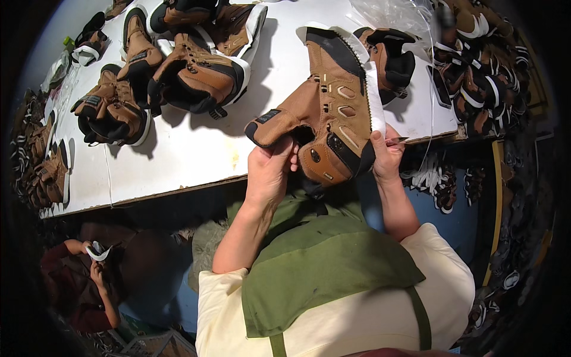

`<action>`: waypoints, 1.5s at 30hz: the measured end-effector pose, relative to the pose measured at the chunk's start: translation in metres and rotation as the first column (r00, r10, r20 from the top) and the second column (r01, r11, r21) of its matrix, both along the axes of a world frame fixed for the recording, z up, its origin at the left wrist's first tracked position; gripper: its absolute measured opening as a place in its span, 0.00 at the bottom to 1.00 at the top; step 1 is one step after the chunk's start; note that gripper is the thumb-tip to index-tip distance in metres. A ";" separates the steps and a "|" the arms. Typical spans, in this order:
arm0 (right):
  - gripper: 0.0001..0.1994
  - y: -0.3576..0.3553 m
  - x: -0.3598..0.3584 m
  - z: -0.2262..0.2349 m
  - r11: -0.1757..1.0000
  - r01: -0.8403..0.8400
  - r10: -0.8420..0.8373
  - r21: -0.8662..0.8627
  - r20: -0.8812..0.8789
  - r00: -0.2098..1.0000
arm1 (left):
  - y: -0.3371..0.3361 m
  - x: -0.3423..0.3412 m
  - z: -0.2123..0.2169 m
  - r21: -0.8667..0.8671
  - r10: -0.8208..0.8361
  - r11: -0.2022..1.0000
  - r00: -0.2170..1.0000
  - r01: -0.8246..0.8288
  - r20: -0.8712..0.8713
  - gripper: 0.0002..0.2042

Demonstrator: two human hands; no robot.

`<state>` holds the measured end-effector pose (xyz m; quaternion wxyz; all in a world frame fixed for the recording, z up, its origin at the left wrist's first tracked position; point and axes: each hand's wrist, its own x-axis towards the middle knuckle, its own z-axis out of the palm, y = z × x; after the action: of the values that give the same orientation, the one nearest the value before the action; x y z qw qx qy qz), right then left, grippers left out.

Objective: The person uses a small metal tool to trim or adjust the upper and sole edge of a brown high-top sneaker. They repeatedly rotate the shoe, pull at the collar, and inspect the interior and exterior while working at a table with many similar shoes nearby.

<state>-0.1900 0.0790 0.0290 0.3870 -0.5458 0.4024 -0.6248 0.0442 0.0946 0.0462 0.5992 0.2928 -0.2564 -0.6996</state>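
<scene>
A brown boot (336, 113) with black toe and heel pieces and a white strip around its sole edge is held up over the table's front edge, toe pointing away from me. My left hand (270, 169) is closed on the boot near its tongue, fingers partly hidden at the opening. My right hand (386, 154) grips the sole edge near the heel, thumb on the white strip. A thin pointed blade-like tool (397, 140) sticks out of the right hand; its handle is hidden.
More brown boots (199, 71) stand on the white table (178, 169) to the left, another boot (389, 62) behind the held one. Clear plastic (392, 18) lies at the back, a dark phone-like slab (439, 86) at right. Boots pile up (482, 77) at far right. Another person's hands (95, 262) hold a white-edged piece lower left.
</scene>
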 end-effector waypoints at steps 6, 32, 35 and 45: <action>0.18 0.001 0.008 0.010 1.000 0.019 -0.018 -0.016 0.018 1.000 | 0.001 0.000 0.003 0.097 0.012 0.995 1.000 -0.011 -0.002 0.06; 0.12 0.004 -0.001 -0.011 0.985 0.157 -0.143 0.071 -0.170 0.975 | 0.021 -0.035 -0.001 -0.116 0.172 0.984 0.914 -0.139 0.367 0.17; 0.11 0.006 -0.008 -0.009 0.987 0.131 -0.104 0.089 -0.262 0.959 | 0.028 -0.030 -0.008 -0.095 0.087 0.995 0.848 -0.043 0.523 0.18; 0.24 0.026 0.001 0.090 0.997 0.072 -0.036 0.035 -0.607 0.794 | 0.024 -0.033 -0.010 -0.153 0.177 0.980 0.898 -0.125 0.404 0.16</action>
<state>-0.1890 0.1052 0.1193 0.2351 -0.6941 0.5378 -0.4168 0.0114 0.1183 0.0359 0.6004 0.4162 -0.3971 -0.5555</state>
